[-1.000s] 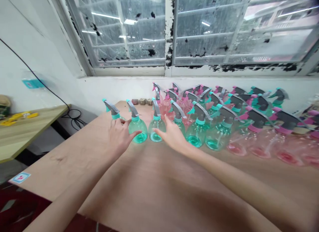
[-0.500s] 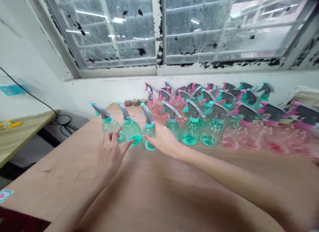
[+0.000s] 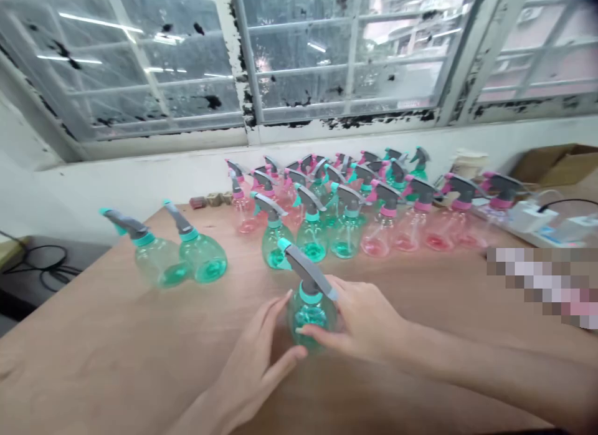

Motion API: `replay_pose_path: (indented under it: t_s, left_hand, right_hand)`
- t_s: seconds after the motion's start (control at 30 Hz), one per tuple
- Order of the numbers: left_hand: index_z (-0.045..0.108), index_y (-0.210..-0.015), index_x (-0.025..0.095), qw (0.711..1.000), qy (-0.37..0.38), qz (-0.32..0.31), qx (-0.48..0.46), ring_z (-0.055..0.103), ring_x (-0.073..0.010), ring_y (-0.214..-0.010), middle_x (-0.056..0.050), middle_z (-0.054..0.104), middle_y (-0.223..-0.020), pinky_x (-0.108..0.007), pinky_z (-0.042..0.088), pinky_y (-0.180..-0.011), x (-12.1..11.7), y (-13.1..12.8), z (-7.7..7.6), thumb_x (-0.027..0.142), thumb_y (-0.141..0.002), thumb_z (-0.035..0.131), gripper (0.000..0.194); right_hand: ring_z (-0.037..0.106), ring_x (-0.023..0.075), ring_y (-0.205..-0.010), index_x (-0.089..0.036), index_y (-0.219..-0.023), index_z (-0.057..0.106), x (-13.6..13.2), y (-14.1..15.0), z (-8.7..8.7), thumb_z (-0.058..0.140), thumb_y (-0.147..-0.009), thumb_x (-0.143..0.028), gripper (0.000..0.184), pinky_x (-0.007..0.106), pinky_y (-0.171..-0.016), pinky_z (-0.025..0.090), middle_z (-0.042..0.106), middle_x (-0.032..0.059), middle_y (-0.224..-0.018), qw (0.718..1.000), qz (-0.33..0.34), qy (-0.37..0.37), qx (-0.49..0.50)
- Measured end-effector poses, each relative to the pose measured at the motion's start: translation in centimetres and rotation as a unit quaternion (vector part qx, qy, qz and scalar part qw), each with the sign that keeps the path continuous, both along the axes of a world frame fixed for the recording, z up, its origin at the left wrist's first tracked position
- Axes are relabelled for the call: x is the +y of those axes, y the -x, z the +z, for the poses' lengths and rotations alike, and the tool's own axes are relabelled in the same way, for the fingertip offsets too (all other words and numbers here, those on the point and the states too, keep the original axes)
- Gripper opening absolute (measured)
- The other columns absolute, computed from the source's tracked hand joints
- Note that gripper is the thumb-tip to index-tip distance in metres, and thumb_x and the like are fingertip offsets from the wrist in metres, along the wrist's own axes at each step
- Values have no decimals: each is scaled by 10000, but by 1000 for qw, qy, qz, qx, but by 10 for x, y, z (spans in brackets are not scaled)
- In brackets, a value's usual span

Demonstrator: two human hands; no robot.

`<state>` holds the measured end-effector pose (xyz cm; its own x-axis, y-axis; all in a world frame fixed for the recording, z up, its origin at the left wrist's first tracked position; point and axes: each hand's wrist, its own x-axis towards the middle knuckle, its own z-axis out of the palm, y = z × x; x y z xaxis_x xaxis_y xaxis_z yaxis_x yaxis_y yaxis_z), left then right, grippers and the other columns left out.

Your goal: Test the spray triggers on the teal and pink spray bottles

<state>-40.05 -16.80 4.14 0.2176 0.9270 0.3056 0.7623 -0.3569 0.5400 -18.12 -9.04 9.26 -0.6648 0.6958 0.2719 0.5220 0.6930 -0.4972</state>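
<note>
A clear green spray bottle [image 3: 312, 313] with a grey and turquoise trigger head stands close to me, tilted slightly. My right hand [image 3: 369, 316] grips it from the right, thumb across the front of its body. On its left side, my left hand [image 3: 261, 348] has thumb and fingers apart around the bottle's edge; whether the fingertips touch it I cannot tell. Just behind stands a row of green spray bottles [image 3: 312, 239], with pink spray bottles [image 3: 376, 235] continuing to the right. Two more green bottles [image 3: 205, 260] stand apart at the left.
Further bottles crowd the wooden table [image 3: 116, 348] toward the window wall. Small blocks [image 3: 215, 199] lie at the back left. A power strip with white plugs [image 3: 532, 217] and a cardboard box [image 3: 555, 167] are at the right. Black cable [image 3: 51, 260] hangs beyond the left edge.
My right hand has taken a green bottle from the row and brought it nearer to me. My left hand has moved right, from the left bottles to beside this one. The view has shifted right.
</note>
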Motion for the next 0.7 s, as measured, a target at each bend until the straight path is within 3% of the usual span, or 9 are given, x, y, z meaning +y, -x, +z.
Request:
replay_pose_path:
  t_s: [0.07,0.2,0.3,0.4,0.5,0.6,0.7]
  left_hand:
    - [251,-1489,292,999,4,-42,-17,466,-304,-1311,-107,458,-1451,-494,417,-1063,11,-22,-2,495,-945,546,651]
    - [303,-1441,271,993,33,-102,-40,512,-285,-1272,-118,510,-1392,-477,446,-1039,36,-63,1,462,-961,550,572]
    - [308,-1429,273,989,20,-138,-47,536,-284,-1245,-120,529,-1365,-480,463,-1019,53,-93,2,458,-958,563,567]
    - [307,-1428,265,986,8,-158,-48,537,-286,-1243,-122,534,-1357,-483,464,-1019,66,-123,-2,457,-949,583,585]
    - [361,-1382,245,983,5,-171,-67,537,-286,-1239,-125,544,-1336,-479,464,-1021,77,-152,-7,468,-943,590,543]
    - [409,-1321,232,981,3,-175,-90,555,-281,-1207,-124,562,-1293,-462,481,-1001,88,-175,-11,480,-936,596,496]
    - [392,-1338,227,983,-9,-165,-80,554,-290,-1200,-130,556,-1295,-472,485,-991,97,-187,-14,511,-915,612,555]
  right_hand:
    - [693,305,-915,-195,-1160,603,1,-24,4,631,-808,-577,520,409,-731,497,715,77,-1083,1000,-18,9,1]
    - [635,304,-971,-201,-1059,628,8,-69,10,669,-772,-608,500,441,-805,486,706,75,-1030,999,-45,2,11]
    - [596,267,-999,-209,-1120,586,16,-98,11,689,-778,-568,506,426,-853,484,656,89,-1095,995,-46,36,79]
    - [602,214,-928,-221,-1255,485,24,-118,8,716,-778,-492,594,361,-788,513,614,75,-1112,979,-53,90,173]
    - [600,172,-797,-219,-1226,485,31,-131,5,746,-752,-441,585,314,-710,514,616,33,-998,964,-78,98,234]
    - [564,140,-683,-235,-1167,516,38,-142,5,708,-793,-391,447,280,-627,485,588,-14,-862,958,-95,92,254]
    - [502,125,-583,-246,-956,549,47,-154,10,630,-845,-328,160,252,-519,418,520,-47,-707,962,-105,87,238]
